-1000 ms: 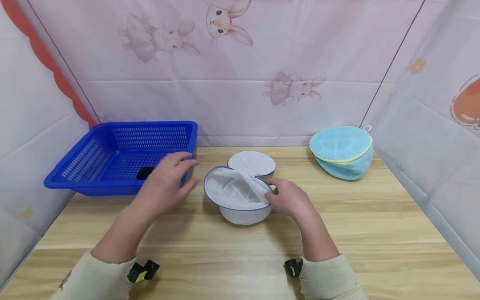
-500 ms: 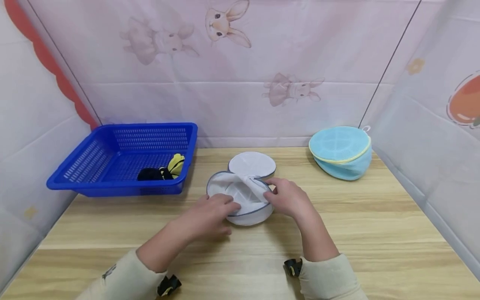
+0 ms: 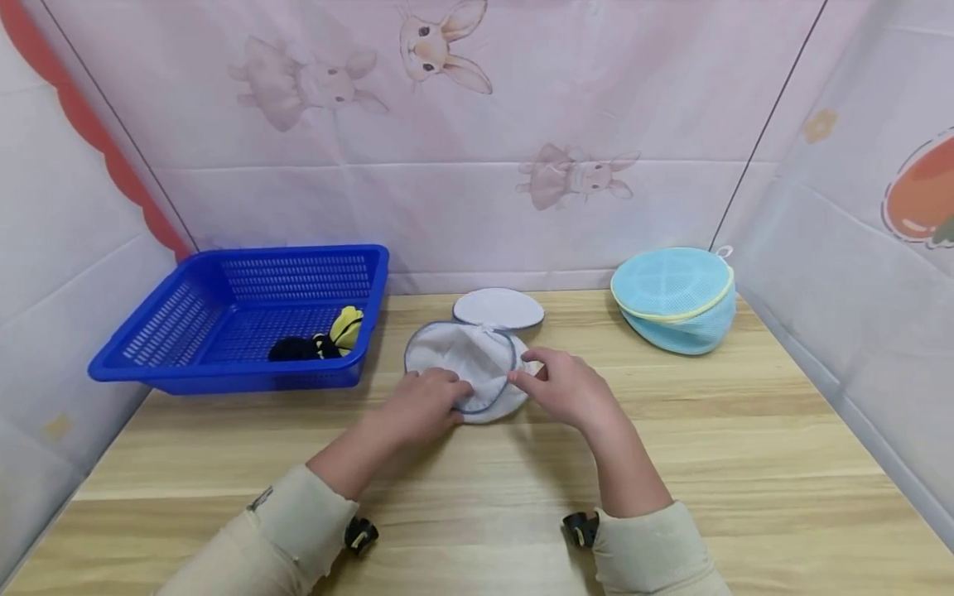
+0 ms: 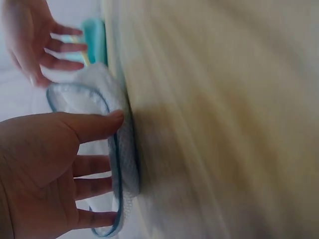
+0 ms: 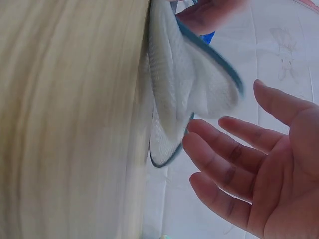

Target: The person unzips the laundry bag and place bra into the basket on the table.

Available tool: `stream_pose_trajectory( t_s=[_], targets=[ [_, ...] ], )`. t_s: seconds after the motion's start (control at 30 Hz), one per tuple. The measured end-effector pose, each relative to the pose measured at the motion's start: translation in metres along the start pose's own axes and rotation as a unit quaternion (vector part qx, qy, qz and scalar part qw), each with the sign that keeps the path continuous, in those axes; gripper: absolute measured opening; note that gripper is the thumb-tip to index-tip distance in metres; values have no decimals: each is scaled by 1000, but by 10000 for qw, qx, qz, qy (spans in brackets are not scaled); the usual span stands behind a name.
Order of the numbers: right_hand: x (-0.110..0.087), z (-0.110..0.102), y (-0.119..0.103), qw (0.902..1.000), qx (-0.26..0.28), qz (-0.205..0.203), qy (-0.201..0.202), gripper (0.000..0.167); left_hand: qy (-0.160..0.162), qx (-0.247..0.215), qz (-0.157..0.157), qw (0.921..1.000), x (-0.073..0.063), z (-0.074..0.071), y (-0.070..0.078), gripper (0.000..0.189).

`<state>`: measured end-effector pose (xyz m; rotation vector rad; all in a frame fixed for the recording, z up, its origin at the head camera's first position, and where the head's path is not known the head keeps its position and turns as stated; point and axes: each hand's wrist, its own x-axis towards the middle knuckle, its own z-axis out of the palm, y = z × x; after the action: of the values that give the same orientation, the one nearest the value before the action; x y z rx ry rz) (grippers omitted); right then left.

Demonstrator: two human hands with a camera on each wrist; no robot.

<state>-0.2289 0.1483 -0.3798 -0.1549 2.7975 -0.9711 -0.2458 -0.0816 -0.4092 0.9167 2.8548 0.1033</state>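
Head view: we see the left hand [image 3: 423, 406] pinch the white mesh bag [image 3: 477, 354] on the desk [image 3: 477, 513]; just beside it, at three o'clock, the right hand [image 3: 572, 389], fingers spread, holds nothing. Beyond sit a blue basket [image 3: 253, 382] at ten o'clock and a turquoise bag [image 3: 671, 285] at two.

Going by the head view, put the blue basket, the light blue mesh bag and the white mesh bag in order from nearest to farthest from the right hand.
From the right hand:
1. White mesh bag: just left of its fingertips.
2. Light blue mesh bag: farther back, to the right.
3. Blue basket: far over on the left.
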Motion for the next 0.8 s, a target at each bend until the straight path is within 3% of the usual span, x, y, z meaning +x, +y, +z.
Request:
stream_pose_trajectory(
  t_s=[0.27, 0.43, 0.53, 0.7, 0.8],
  targets=[
    [1, 2, 0, 10000, -25, -46, 7, 50, 167, 203, -485, 9985, 12, -1, -37, 30],
    [2, 2, 0, 10000, -18, -46, -34, 50, 616, 461, -1083, 9911, 11, -2, -52, 28],
    [2, 3, -1, 10000, -10, -5, -59, 49, 866, 352, -1217, 9882, 9, -6, -51, 32],
    [3, 3, 1, 9999, -11, 79, -93, 49, 1354, -46, -1013, 9856, 6, -17, -33, 39],
    [3, 2, 3, 9999, -25, 99, -73, 49, 1272, -392, -977, 9863, 6, -23, -20, 43]
  ],
)
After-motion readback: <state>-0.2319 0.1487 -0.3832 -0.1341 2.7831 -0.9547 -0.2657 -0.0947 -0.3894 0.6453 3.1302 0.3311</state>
